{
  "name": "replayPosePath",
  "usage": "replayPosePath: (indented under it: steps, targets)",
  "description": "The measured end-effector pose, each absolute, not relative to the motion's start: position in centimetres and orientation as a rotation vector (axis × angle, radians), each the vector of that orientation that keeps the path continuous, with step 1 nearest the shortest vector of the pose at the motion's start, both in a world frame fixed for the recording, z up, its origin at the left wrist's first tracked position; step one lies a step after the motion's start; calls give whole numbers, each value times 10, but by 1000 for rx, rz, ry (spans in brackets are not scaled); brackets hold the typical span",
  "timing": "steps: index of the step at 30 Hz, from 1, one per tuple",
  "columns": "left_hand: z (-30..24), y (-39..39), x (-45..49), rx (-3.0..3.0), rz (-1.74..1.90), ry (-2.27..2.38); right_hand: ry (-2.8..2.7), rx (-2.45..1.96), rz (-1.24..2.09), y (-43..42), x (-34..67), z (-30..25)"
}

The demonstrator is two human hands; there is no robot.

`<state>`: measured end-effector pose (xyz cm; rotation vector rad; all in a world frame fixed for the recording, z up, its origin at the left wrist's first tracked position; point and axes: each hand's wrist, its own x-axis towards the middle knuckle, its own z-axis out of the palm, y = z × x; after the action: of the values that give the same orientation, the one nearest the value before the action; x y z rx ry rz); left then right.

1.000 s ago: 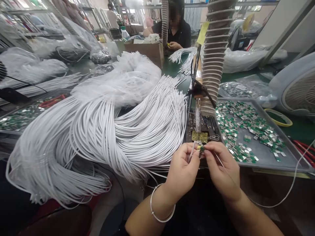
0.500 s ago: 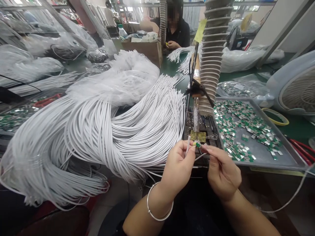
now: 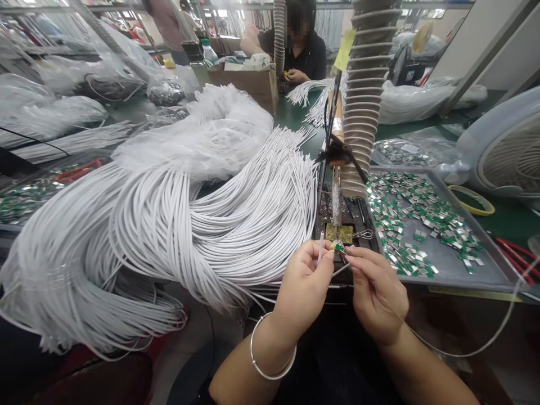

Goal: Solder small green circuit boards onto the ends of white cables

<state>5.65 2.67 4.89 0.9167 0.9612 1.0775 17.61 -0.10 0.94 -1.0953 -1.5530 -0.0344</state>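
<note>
The left hand (image 3: 304,287), wrist raised, pinches a white cable (image 3: 321,250) between thumb and fingers. The right hand (image 3: 375,295), angled inward, has its fingertips (image 3: 348,251) closed against a small green circuit board (image 3: 337,246) between both hands, above a gold-coloured pad (image 3: 338,234). A metal tray (image 3: 453,264) lies right; a bundle of white cables (image 3: 189,225) lies left.

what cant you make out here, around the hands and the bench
Head view, small green part: too small, and the left hand and right hand cover it; its join to the white cable is unclear.
Head view, behind the ribbed duct: hidden by the duct.
Head view, co-worker's hand: what it holds is too small.
</note>
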Motion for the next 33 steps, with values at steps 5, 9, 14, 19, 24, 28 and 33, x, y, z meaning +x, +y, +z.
replayPosePath:
  steps: [5, 9, 14, 19, 24, 28, 33]
  targets:
    - [50, 26, 56, 912, 1085, 959, -1544, -1116, -46, 0, 175, 12]
    - [50, 27, 57, 902, 1087, 938, -1540, -1113, -48, -1, 174, 13]
    - [52, 29, 59, 899, 1074, 940, -1533, -1118, -99, 1, 174, 15]
    - [53, 31, 61, 890, 1060, 947, -1542, -1146, -140, 4, 174, 13]
    - [53, 33, 62, 866, 1077, 940, -1546, -1134, -164, 7, 172, 13]
    - [52, 34, 62, 855, 1084, 920, -1557, -1119, -180, 9, 171, 15]
    - [53, 34, 62, 858, 1090, 914, -1562, -1125, -187, 10, 170, 16]
